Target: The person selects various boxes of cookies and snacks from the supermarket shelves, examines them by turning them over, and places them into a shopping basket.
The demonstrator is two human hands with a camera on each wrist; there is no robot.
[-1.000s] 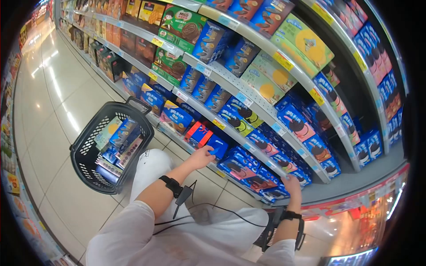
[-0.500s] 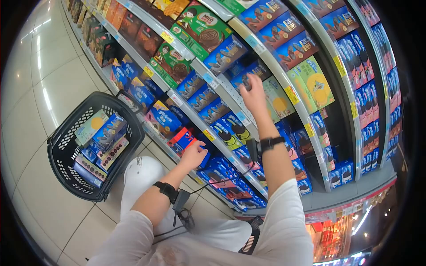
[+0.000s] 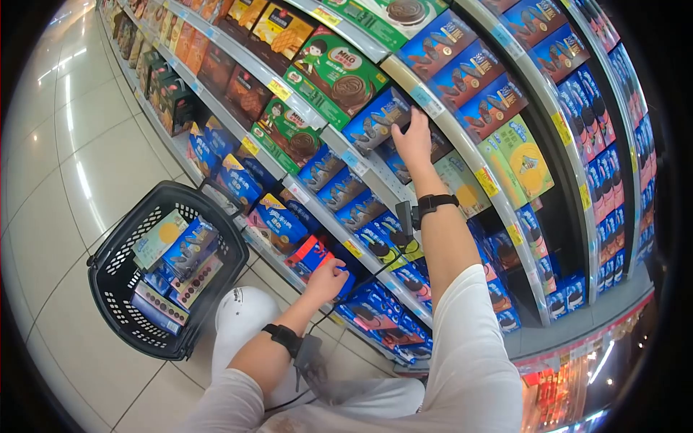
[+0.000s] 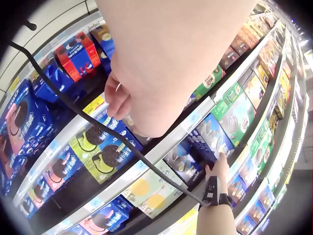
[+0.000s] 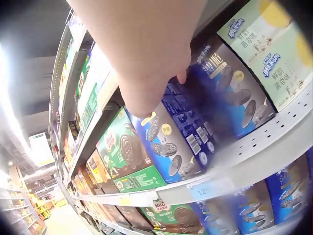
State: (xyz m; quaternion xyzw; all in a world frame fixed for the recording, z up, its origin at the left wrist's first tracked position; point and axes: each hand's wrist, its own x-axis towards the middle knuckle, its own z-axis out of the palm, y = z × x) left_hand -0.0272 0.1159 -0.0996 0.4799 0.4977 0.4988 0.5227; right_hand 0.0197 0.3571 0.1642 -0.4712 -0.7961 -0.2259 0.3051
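Observation:
My right hand (image 3: pixel 413 141) is at the right edge of a blue-grey cookie box (image 3: pixel 377 121) on the middle shelf. In the right wrist view its digits straddle the top of this box (image 5: pixel 168 142), whose barcode side shows. A similar blue-grey box (image 5: pixel 234 88) stands to its right. Low down, my left hand (image 3: pixel 326 280), fingers loosely curled, hangs in front of the bottom shelf beside a red-and-blue box (image 3: pixel 312 254). In the left wrist view nothing shows between the curled fingers (image 4: pixel 117 100), one of which wears a ring.
A black basket (image 3: pixel 101 289) with several boxes stands on the tiled floor at left. Green Milo boxes (image 3: pixel 339 76) adjoin the blue-grey box. Pale green boxes (image 3: pixel 462 187) stand right of my right hand. A black cable (image 4: pixel 73 105) crosses the left wrist view.
My right hand has risen from the lower right shelf end to the blue-grey boxes on the middle shelf, then left onto one. My left hand stays low by the red-and-blue box.

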